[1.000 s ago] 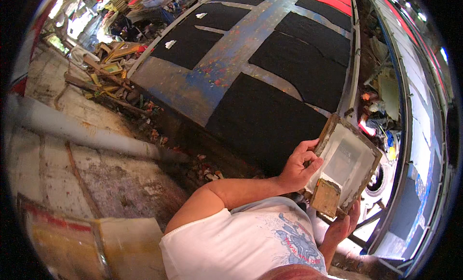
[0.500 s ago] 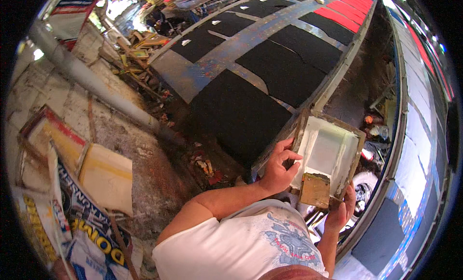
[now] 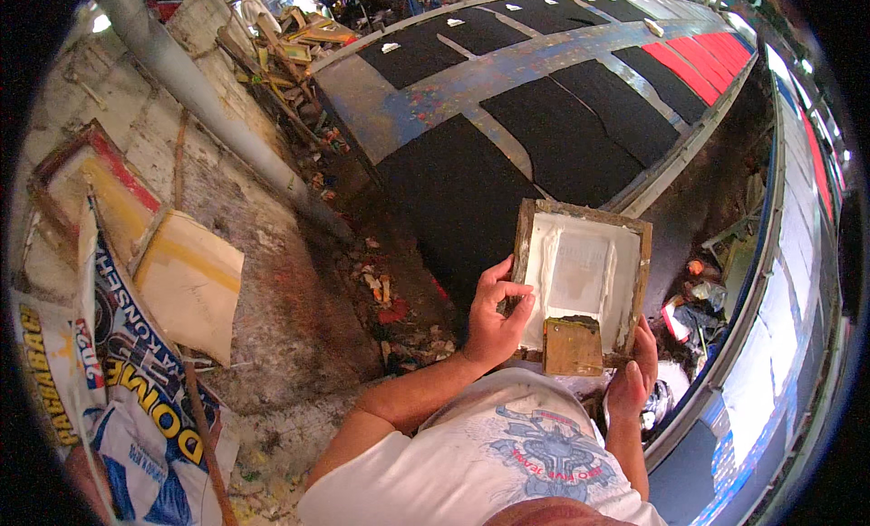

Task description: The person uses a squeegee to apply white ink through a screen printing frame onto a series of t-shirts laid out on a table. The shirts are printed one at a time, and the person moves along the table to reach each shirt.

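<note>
A small screen-printing frame [image 3: 643,272] with a worn wooden rim is held up before my chest. White ink coats the inner borders of its mesh, around a paler rectangle in the middle. A wooden squeegee [image 3: 573,349] rests in the frame's near end, its handle tilted over the near rim. My left hand [image 3: 497,322] grips the left rim, thumb and fingertips at the edge. Round the near right corner, my right hand [image 3: 633,381] is closed on the frame; some of its fingers are hidden beneath.
Beyond the frame runs a long printing table [image 3: 362,100] with black fabric panels [image 3: 462,182] and red ones [image 3: 702,64]. Another long table [image 3: 770,345] with white and dark pieces stands at right. Old frames [image 3: 195,281] and printed banners [image 3: 149,435] lie at left, beside a grey pipe [image 3: 208,118].
Both hands have brought the frame left and turned it more upright in view. The head view has shifted, so the tables appear further right. My grip stays the same.
</note>
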